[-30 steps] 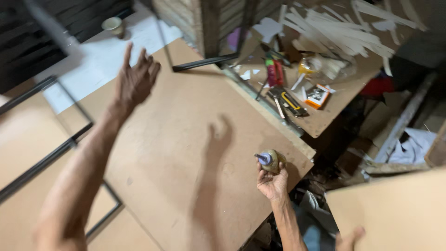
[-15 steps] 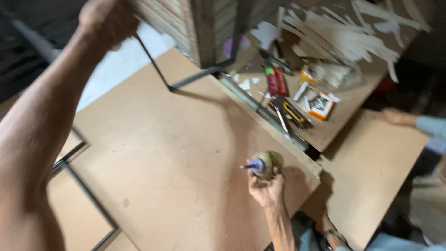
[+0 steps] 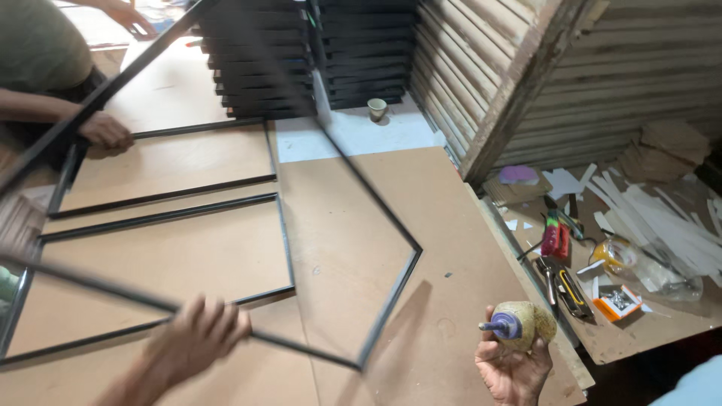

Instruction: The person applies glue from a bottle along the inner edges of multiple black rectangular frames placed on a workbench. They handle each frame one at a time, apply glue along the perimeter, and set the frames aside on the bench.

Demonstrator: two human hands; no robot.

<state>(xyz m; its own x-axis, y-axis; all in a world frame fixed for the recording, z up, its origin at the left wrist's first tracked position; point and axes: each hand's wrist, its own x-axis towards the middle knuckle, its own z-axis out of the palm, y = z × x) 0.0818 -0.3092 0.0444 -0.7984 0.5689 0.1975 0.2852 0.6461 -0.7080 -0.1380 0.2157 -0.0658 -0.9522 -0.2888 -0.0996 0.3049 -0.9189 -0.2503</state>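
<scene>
Brown fibreboard sheets [image 3: 451, 248] covered the bench, smooth and matte. At far left another person's hand [image 3: 105, 131] pressed on a thin black frame [image 3: 162, 197] lying flat. The left hand [image 3: 197, 340] was closed around the lower rail of a large, thin black rectangular frame [image 3: 391, 301], held tilted above the board. To the right, the right hand [image 3: 513, 368] curled around a grubby, rounded glue bottle [image 3: 523, 325] with a blue nozzle. Farther right, pliers [image 3: 555, 239], tape [image 3: 613, 256] and white paper strips [image 3: 662, 210] littered the side table.

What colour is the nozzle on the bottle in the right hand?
Blue-purple nozzle, on a tan bottle; head view.
</scene>
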